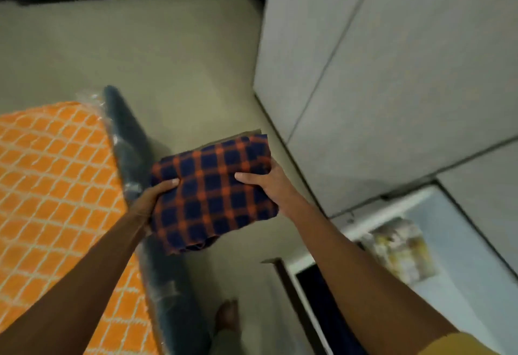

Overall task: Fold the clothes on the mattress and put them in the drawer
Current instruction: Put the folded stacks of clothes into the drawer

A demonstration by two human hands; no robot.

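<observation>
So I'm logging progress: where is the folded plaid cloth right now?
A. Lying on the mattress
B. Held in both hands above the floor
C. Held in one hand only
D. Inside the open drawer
B: the left hand and right hand grip the plaid cloth by its sides, between the mattress and the open drawer.

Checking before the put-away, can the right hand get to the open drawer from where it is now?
Probably yes. The open drawer lies below the right hand with nothing between, though both hands grip the folded plaid cloth.
</observation>
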